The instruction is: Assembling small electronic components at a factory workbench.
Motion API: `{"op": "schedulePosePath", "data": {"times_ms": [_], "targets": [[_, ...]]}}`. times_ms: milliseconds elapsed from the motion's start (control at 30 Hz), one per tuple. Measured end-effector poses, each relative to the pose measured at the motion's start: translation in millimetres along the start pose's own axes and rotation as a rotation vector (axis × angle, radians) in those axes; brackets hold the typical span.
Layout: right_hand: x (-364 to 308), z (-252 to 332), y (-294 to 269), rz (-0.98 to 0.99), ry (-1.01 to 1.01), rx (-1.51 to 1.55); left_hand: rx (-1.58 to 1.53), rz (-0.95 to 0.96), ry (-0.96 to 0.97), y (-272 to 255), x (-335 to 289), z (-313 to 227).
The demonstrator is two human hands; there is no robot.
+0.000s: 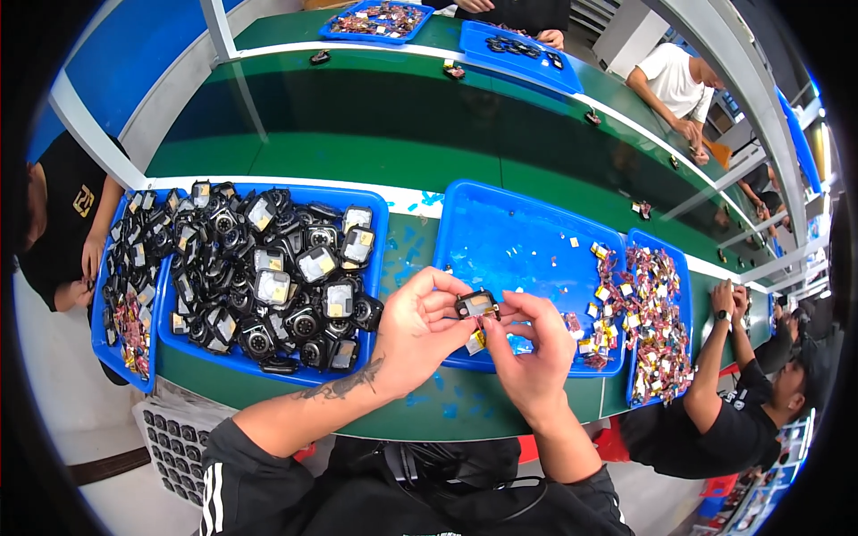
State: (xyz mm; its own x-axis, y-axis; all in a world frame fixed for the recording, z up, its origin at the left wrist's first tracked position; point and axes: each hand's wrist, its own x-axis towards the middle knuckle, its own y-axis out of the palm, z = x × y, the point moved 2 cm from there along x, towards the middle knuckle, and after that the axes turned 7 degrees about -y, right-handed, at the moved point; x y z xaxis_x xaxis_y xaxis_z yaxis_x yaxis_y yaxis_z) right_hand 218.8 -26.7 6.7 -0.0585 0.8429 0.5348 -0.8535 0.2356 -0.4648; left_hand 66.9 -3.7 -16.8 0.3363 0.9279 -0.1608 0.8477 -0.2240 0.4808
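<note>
In front of my chest, both hands hold one small black watch case (476,305), its inside with grey and tan parts turned up. My left hand (416,317) grips its left side between thumb and fingers. My right hand (536,348) pinches its right side, with the thumb at the lower edge. A small yellow-and-white piece (477,341) shows just under the case; whether it is joined to it I cannot tell. Behind and below the hands lies a blue tray (509,210) with scattered wired pieces (601,313) along its right side.
To the left, a blue tray (380,237) is heaped with black watch cases (273,277). A narrower blue tray (684,286) on the right holds small pieces with reddish wires (657,330). Beyond runs a green conveyor belt (357,161) carrying a few parts. Co-workers sit on both sides and opposite.
</note>
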Motion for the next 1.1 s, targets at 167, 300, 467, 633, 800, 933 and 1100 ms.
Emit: {"op": "schedulePosePath", "data": {"times_ms": [167, 300, 467, 633, 800, 933, 1100], "targets": [[-1.1, -1.6, 0.5, 0.022, 0.201, 0.163, -0.053, -0.009, 0.016, 0.8, -0.2, 1.8], [1.4, -3.6, 0.5, 0.052, 0.337, 0.365, -0.041, -0.003, 0.027, 0.6, 0.1, -1.1], [10.8, -7.1, 8.5, 0.066, 0.392, 0.436, -0.003, 0.026, 0.058, -7.5, 1.3, -2.0], [37.9, -27.4, 4.8, 0.133, 0.458, 0.594, 0.18, -0.068, 0.22, -13.2, 6.6, -17.5], [137.9, -110.0, 0.4, 0.231, 0.42, 0.317, 1.479, -0.227, 0.649, -60.3, -28.9, -72.4], [192.5, -184.2, 5.9, 0.112, 0.51, 0.182, 1.902, -0.198, 0.422, -69.7, -45.3, -71.1], [193.7, -211.0, 6.2, 0.26, 0.576, -0.161, 1.784, -0.129, 0.393, -67.3, -50.9, -76.8]]}}
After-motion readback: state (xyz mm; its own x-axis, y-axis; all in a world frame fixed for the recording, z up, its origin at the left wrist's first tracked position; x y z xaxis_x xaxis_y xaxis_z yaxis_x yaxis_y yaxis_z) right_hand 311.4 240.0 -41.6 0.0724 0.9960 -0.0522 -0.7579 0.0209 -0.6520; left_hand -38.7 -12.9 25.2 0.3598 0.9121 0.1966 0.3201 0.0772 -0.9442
